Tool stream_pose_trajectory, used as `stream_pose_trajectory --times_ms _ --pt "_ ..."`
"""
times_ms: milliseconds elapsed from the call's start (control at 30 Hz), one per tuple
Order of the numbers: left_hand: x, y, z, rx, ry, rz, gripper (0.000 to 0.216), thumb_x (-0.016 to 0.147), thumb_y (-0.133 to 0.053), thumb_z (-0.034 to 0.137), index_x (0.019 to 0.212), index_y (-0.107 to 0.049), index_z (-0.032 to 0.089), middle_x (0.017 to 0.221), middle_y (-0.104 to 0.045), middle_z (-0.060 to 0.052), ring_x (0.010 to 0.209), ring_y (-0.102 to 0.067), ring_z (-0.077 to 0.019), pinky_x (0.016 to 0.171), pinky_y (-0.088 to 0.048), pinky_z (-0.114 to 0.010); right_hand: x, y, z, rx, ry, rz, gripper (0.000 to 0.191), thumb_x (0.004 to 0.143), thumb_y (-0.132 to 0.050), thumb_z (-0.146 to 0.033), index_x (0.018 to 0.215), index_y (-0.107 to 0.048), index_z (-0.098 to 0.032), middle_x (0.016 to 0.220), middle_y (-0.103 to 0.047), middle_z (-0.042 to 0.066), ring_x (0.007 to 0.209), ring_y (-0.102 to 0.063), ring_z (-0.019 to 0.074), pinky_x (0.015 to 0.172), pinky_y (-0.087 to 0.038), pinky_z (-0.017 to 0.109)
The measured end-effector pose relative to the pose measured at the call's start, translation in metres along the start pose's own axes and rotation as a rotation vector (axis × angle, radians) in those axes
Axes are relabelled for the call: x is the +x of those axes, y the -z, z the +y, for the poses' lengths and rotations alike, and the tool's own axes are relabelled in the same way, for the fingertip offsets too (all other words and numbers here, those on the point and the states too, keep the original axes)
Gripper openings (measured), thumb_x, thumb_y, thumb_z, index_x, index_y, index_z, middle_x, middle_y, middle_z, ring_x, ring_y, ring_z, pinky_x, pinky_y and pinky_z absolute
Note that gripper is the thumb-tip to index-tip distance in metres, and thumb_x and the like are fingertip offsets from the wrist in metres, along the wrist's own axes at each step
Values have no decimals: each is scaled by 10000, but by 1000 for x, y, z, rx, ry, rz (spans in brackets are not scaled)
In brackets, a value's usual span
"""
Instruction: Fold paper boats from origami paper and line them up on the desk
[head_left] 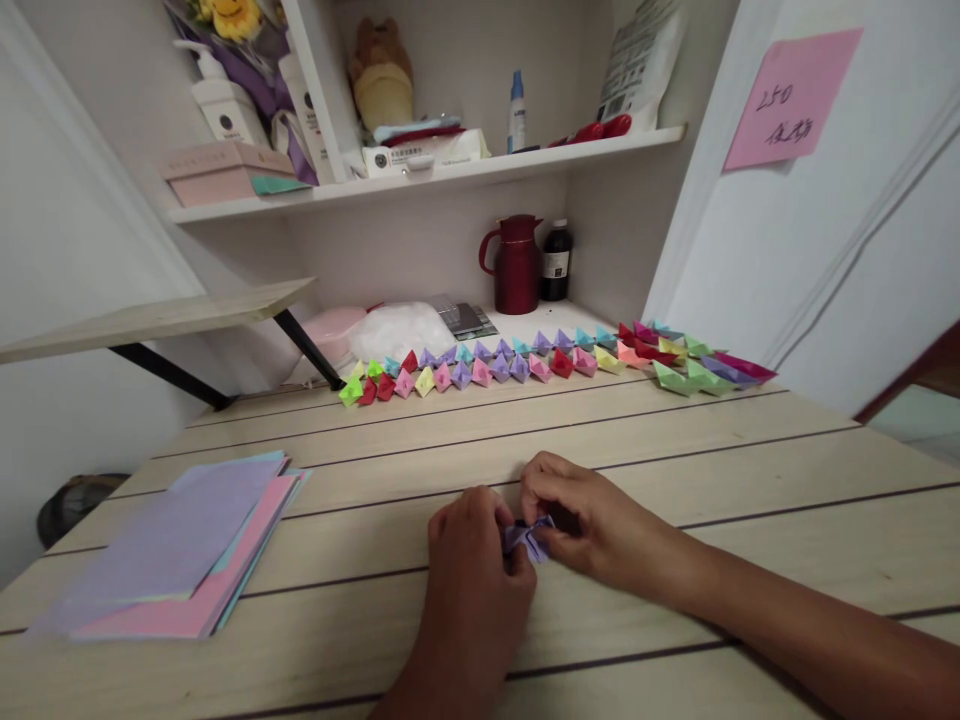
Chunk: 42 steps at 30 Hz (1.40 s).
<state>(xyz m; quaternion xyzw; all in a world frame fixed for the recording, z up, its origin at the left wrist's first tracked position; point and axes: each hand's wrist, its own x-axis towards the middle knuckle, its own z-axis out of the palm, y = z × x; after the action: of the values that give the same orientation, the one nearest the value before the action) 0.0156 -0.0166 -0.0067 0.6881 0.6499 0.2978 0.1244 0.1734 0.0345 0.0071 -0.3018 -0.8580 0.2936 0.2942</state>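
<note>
A small purple folded paper piece [527, 538] sits between both my hands, low over the wooden table [675, 500]. My left hand [472, 570] pinches its left side with fingers closed. From the right, my right hand [581, 515] grips the other side, fingers curled round it. Much of the paper is hidden by my fingers. At the table's far edge lies a long row of folded paper boats [525, 365] in several colours.
A stack of coloured paper sheets [176, 550], purple on top, lies at the left. Behind the boats stand a dark red jug [517, 265], a dark bottle [556, 262] and a plastic bag [401, 330]. A shelf [420, 175] above holds bottles and boxes. A pink note [791, 100] hangs at right.
</note>
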Motion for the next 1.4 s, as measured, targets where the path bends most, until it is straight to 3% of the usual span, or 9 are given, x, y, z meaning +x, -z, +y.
stream_pose_trajectory --times_ms 400,567,867,1167,1400 --pt "-1 2 0 4 -1 -46 259 673 -569 102 900 -507 211 878 -612 -16 843 -570 -198 859 -349 -389 -2 4 5 -144 -32 -46 274 734 -571 -31 865 -686 -242 995 -652 9 882 -616 160 781 -461 265" --pt "1 4 1 -7 22 -57 219 687 -596 126 870 -512 212 856 -609 -6 835 -560 -195 851 -334 -381 -1 4 3 -241 -36 -39 216 753 -580 -67 849 -676 -235 977 -669 12 900 -612 186 823 -444 298" --pt "6 8 0 -23 15 -29 125 706 -624 134 764 -551 217 803 -625 21 812 -560 -184 817 -337 -358 1 3 6 -244 -42 25 232 710 -568 -24 827 -589 -223 872 -636 -10 793 -563 161 728 -415 275" --pt "7 5 -1 -90 5 -11 122 698 -633 134 750 -565 220 800 -647 18 788 -582 -184 769 -382 -338 0 0 6 -287 10 -6 255 772 -569 -73 920 -660 -261 1038 -646 4 942 -581 181 848 -413 309" --pt "12 3 -1 -245 5 -18 195 690 -616 111 835 -602 241 822 -649 25 746 -574 -157 767 -412 -313 3 0 5 -320 -21 -1 152 786 -579 -101 840 -665 -214 941 -681 23 906 -596 194 839 -424 318"
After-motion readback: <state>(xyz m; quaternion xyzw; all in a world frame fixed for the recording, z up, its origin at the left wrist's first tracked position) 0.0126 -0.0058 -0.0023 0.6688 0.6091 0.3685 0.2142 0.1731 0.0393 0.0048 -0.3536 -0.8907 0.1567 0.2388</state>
